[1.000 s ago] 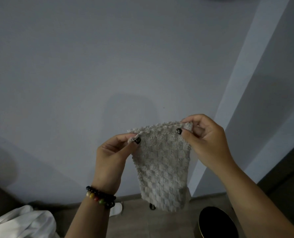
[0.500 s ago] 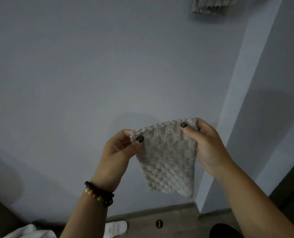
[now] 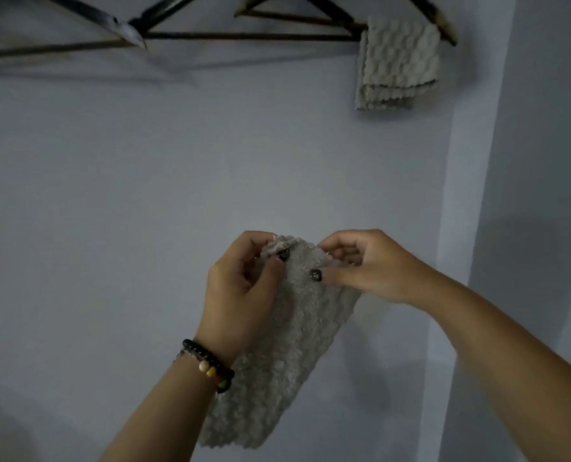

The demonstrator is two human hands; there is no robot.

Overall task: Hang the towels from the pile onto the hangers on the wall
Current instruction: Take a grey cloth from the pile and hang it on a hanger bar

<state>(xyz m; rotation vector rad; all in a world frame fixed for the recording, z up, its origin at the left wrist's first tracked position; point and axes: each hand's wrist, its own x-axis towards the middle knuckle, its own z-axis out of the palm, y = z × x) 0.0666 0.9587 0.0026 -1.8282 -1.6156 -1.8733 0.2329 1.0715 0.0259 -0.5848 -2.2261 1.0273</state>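
A small grey knobbly towel (image 3: 287, 355) hangs in front of the wall, held at its top edge by both hands. My left hand (image 3: 241, 288) pinches the top left corner; a bead bracelet sits on that wrist. My right hand (image 3: 367, 265) pinches the top right corner, thumb on the front of the cloth. Above, dark hangers (image 3: 244, 36) run along the wall near the top edge. Another grey towel (image 3: 399, 61) is draped over the bar of the right hanger.
The pale wall (image 3: 144, 195) fills most of the view. A vertical wall corner or pillar (image 3: 470, 195) stands to the right of my hands. Another hanger (image 3: 77, 28) hangs bare at the upper left.
The view has tilted upward, bringing the hangers and the hung towel into sight while the floor dropped out. My hands have moved closer together, so the towel hangs narrower.
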